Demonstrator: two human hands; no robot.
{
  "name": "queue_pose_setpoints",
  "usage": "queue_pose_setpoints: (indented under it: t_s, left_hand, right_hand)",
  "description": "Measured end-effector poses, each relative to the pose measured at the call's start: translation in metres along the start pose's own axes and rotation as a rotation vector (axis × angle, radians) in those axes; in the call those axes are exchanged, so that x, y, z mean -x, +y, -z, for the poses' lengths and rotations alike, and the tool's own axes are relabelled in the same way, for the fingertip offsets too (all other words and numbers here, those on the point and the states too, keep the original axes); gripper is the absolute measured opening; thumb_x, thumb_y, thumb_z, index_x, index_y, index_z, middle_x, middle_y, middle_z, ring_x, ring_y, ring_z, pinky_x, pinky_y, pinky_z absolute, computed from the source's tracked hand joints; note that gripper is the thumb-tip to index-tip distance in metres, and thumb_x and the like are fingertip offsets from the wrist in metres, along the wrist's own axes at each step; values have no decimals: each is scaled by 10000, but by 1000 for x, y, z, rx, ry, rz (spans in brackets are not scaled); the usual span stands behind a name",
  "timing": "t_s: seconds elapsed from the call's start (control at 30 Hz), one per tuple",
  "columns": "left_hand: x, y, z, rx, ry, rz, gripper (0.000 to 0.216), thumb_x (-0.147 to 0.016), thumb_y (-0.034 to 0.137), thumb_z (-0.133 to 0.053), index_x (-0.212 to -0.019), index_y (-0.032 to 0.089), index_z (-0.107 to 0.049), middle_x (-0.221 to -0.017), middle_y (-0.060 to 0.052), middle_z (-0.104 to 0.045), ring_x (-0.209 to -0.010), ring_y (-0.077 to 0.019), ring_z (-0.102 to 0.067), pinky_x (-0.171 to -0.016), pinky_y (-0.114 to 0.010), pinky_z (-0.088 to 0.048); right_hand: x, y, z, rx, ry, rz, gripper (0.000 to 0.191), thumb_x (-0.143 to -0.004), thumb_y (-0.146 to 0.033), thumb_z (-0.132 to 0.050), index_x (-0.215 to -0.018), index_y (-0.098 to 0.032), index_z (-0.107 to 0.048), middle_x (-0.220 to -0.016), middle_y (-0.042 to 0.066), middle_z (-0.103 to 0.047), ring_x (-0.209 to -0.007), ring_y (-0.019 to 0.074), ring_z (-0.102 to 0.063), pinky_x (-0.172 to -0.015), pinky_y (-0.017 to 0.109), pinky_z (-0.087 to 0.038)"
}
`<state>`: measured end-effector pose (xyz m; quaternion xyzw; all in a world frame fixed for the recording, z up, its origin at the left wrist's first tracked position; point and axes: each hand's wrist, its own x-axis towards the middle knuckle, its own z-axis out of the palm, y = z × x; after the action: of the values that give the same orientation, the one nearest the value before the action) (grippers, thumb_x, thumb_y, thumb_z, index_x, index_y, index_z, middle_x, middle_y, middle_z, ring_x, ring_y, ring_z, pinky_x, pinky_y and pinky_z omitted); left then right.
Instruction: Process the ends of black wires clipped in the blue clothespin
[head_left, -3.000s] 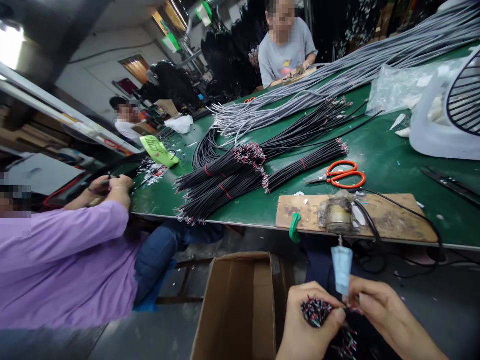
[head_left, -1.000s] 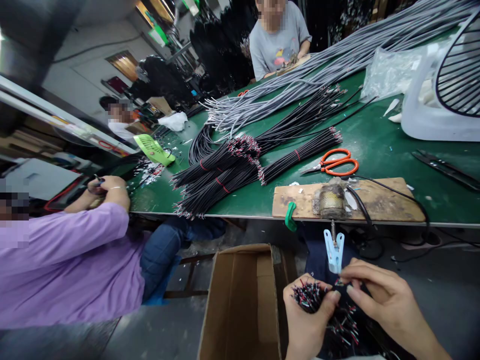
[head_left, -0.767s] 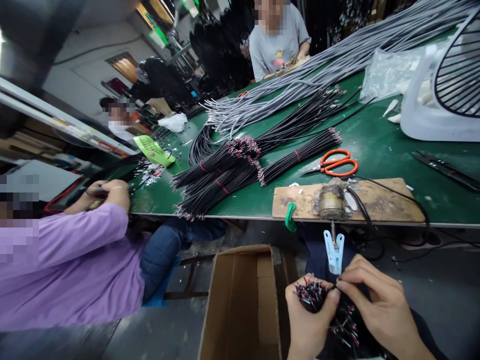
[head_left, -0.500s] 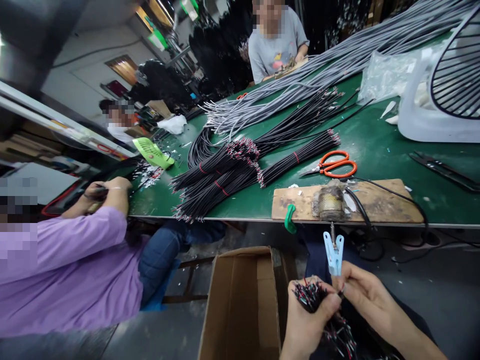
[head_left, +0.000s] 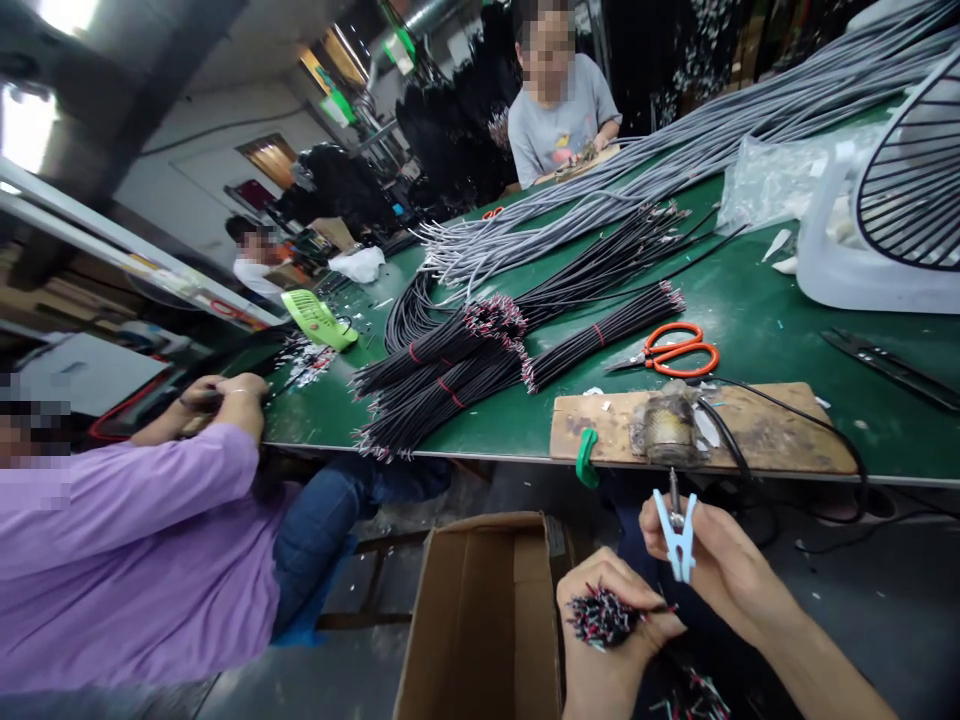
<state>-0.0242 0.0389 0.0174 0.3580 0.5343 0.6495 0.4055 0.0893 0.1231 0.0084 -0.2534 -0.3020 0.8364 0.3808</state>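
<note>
My left hand (head_left: 611, 635) is wrapped round a bundle of thin black cables (head_left: 602, 615) with red, white and black wire ends facing up. One cable end sticks out by its thumb. My right hand (head_left: 720, 560) is raised beside a light blue clothes peg (head_left: 679, 545), thumb and fingers closed on either side of it. The peg sits on the metal shaft of a small, grimy motor (head_left: 670, 428), which is fixed to a wooden board (head_left: 780, 430) at the table edge. More wire ends (head_left: 690, 690) show below my hands, over my lap.
A cardboard box (head_left: 480, 610) stands left of my hands. On the green table (head_left: 765, 340) lie orange-handled scissors (head_left: 679, 350), tied black cable bundles (head_left: 420, 390), grey cables (head_left: 525, 230), black snips (head_left: 889, 365) and a fan (head_left: 832, 240). A person in purple (head_left: 150, 540) works at left.
My right hand has left the cable end at my left thumb and moved up to the clothes peg. My left hand has turned slightly, showing the bundle's ends more squarely. The view has shifted a little.
</note>
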Motion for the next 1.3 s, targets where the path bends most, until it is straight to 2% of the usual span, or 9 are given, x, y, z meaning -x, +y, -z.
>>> queue_pose_setpoints:
  t_s: [0.17,0.37,0.53,0.63,0.73,0.87,0.97,1.1,1.3]
  left_hand:
    - [-8,-2,-7,-40,7,12,207,-501,119,-904,-576,204,-731,-573,1,-676,-528,-133,-569,-541,-234,-413]
    - [-9,4,-16,-45,20,90,144,-545,187,-881,-572,193,-740,-569,-4,-668,-560,-143,-579,-589,-239,-423]
    - [-6,11,-13,-98,10,96,107,-581,163,-846,-589,183,-741,-579,-11,-664,-550,-142,-567,-572,-243,-415]
    - [-2,8,-10,-105,-30,68,110,-587,175,-847,-602,171,-738,-601,-25,-674,-573,-147,-583,-587,-247,-425]
    - [5,-2,-7,11,-77,129,228,-673,329,-814,-620,150,-684,-615,-52,-688,-562,-151,-590,-577,-260,-438]
    - [16,-13,-2,85,-101,421,359,-755,451,-734,-651,143,-584,-585,-52,-671,-510,-135,-589,-559,-260,-459]
    - [16,-14,-1,-51,-85,410,284,-715,350,-781,-734,131,-601,-678,-40,-644,-625,-155,-611,-631,-268,-489]
    - [11,-11,-9,-140,-82,307,226,-687,200,-769,-728,150,-553,-687,4,-569,-640,-130,-527,-629,-242,-452]
    - [14,-11,-22,16,-64,357,317,-625,229,-823,-686,174,-517,-620,23,-597,-572,-126,-566,-593,-243,-475]
  right_hand:
    - [-2,-2,-3,3,11,30,407,-802,-508,-669,-638,-136,-645,-641,12,-520,-579,115,-421,-515,225,-389]
    - [1,0,-4,-37,8,-9,429,-838,-531,-617,-689,-133,-678,-657,32,-572,-600,128,-484,-560,242,-421]
    - [3,10,18,-61,80,-72,488,-863,-607,-521,-809,-168,-727,-698,45,-638,-650,165,-558,-635,293,-456]
    - [9,13,39,141,86,-32,380,-874,-528,-569,-815,-180,-709,-699,28,-623,-660,161,-538,-636,287,-440]
    - [20,10,50,448,90,20,231,-842,-412,-663,-811,-184,-683,-757,27,-626,-723,176,-564,-685,296,-447]
    - [34,-2,38,744,-9,178,207,-864,-350,-640,-730,-195,-667,-718,20,-594,-683,178,-571,-655,307,-446]
    - [39,-11,21,961,-131,336,72,-840,-272,-682,-792,-220,-697,-763,21,-633,-766,194,-598,-775,333,-443]
    - [39,-14,13,1054,-131,426,114,-882,-205,-616,-775,-212,-654,-769,20,-647,-770,182,-602,-765,311,-455]
    - [39,-13,20,1051,-123,441,64,-880,-204,-625,-821,-221,-640,-778,10,-652,-766,176,-601,-772,307,-456]
